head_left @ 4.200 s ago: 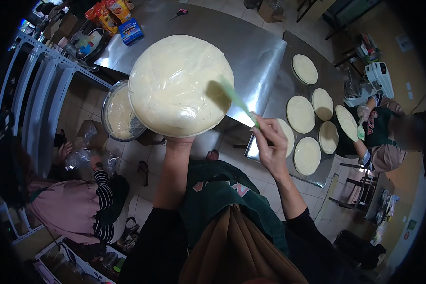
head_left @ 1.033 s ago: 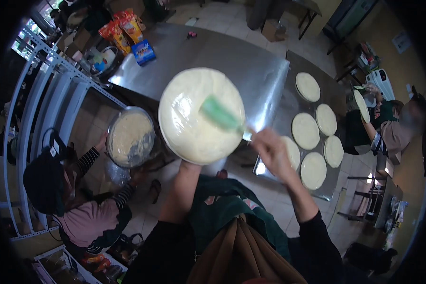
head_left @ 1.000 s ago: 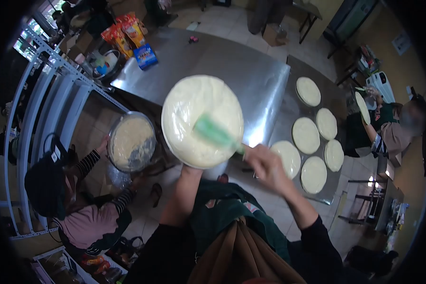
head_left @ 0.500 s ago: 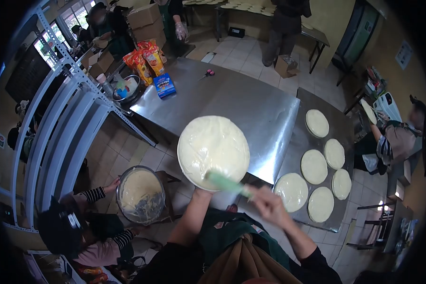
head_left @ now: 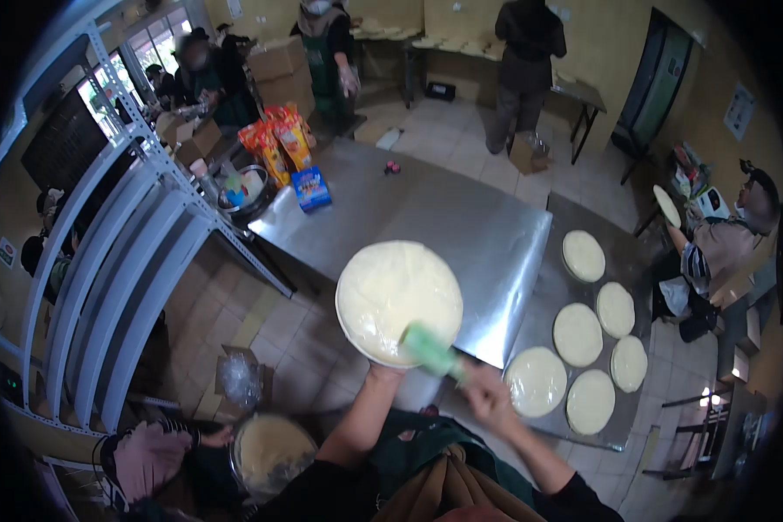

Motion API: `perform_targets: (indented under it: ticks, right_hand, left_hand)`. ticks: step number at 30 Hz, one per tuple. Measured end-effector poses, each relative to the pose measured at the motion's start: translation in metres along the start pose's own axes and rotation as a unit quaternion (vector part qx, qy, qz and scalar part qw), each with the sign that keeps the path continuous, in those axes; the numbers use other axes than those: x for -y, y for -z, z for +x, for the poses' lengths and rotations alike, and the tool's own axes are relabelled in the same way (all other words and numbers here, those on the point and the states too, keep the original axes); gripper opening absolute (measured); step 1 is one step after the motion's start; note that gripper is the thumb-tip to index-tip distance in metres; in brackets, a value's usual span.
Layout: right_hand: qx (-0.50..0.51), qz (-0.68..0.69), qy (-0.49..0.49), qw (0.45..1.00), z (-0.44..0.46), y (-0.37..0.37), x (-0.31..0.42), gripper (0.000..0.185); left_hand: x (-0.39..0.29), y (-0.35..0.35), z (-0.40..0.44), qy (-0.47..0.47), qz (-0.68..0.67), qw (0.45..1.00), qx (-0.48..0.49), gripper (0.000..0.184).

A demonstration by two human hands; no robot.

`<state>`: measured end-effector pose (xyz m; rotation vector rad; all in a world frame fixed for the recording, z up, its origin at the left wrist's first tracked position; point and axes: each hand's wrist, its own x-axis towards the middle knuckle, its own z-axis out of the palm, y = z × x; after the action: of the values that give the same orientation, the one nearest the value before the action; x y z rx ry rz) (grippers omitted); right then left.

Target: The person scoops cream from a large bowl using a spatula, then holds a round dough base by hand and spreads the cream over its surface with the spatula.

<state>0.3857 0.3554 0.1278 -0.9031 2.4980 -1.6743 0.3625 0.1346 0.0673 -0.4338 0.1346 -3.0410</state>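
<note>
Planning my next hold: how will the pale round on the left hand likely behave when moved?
The pale round is probably slippery on top, given its wet gloss. It looks fairly stiff: its edge shows no droop. It might tip if pushed at the rim, with only the left hand seen beneath.

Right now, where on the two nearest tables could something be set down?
Beyond the held round, the middle of the shiny table is bare between the blue box and the darker table, which six pale rounds crowd.
</note>
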Motion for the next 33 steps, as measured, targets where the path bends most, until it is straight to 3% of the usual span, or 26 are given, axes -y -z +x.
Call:
perform_targets:
  ticks: [1, 3, 4, 6, 7, 13, 15, 17, 18, 21, 23, 25, 27, 30, 33]
  right_hand:
    - [0.017, 0.031, 0.052, 0.998, -0.011, -0.018, -0.003, 0.028]
    - [0.039, 0.112, 0.072, 0.990, -0.007, -0.025, 0.022, 0.029]
    - [-0.007, 0.086, 0.113, 0.990, -0.017, -0.025, 0.006, 0.029]
    - [-0.016, 0.244, -0.102, 0.964, 0.005, -0.019, 0.004, 0.034]
    - [0.002, 0.337, -0.248, 0.908, 0.017, -0.009, 0.008, 0.037]
    - [-0.023, 0.356, -0.150, 0.922, 0.052, 0.027, -0.011, 0.034]
    - [-0.084, 0.257, -0.094, 0.958, 0.044, 0.024, -0.020, 0.032]
    - [-0.182, 0.061, 0.013, 0.981, 0.028, 0.008, -0.032, 0.030]
    - [-0.128, 0.052, -0.061, 0.989, 0.004, -0.001, -0.027, 0.031]
    - [-0.063, 0.136, 0.047, 0.988, -0.034, -0.045, -0.017, 0.034]
    - [-0.016, 0.145, 0.023, 0.989, -0.034, -0.044, -0.001, 0.032]
    - [-0.070, 0.097, 0.071, 0.990, -0.010, -0.040, 0.005, 0.035]
    - [-0.041, 0.277, -0.212, 0.936, 0.010, -0.024, 0.009, 0.038]
    - [-0.064, 0.371, -0.158, 0.913, 0.047, 0.003, 0.015, 0.040]
    - [-0.069, 0.375, -0.137, 0.914, 0.043, 0.020, 0.010, 0.038]
  left_hand:
    - [-0.003, 0.007, -0.001, 0.031, -0.030, 0.999, -0.010, 0.065]
    - [-0.006, 0.002, 0.011, 0.001, 0.049, 0.999, -0.022, 0.066]
    - [0.007, 0.005, -0.001, -0.014, 0.092, 0.995, -0.023, 0.066]
    - [0.008, -0.011, 0.000, -0.047, 0.166, 0.984, -0.054, 0.066]
    - [0.009, -0.018, 0.001, -0.065, 0.201, 0.975, -0.066, 0.066]
    - [0.009, -0.046, 0.000, -0.034, 0.206, 0.977, -0.045, 0.067]
    - [0.012, -0.048, -0.002, -0.044, 0.221, 0.973, -0.059, 0.068]
    - [0.017, -0.051, -0.001, -0.072, 0.231, 0.968, -0.063, 0.070]
    - [0.019, -0.039, -0.008, -0.091, 0.237, 0.966, -0.057, 0.070]
    - [0.013, -0.027, -0.005, -0.113, 0.244, 0.962, -0.045, 0.070]
    - [0.007, -0.027, -0.009, -0.082, 0.243, 0.965, -0.048, 0.070]
    - [0.010, -0.029, -0.008, -0.103, 0.302, 0.945, -0.071, 0.072]
    - [0.022, -0.037, -0.004, -0.121, 0.332, 0.933, -0.064, 0.074]
    - [0.017, -0.034, -0.006, -0.051, 0.200, 0.978, 0.018, 0.073]
    - [0.012, -0.032, -0.017, -0.003, 0.161, 0.987, 0.009, 0.070]
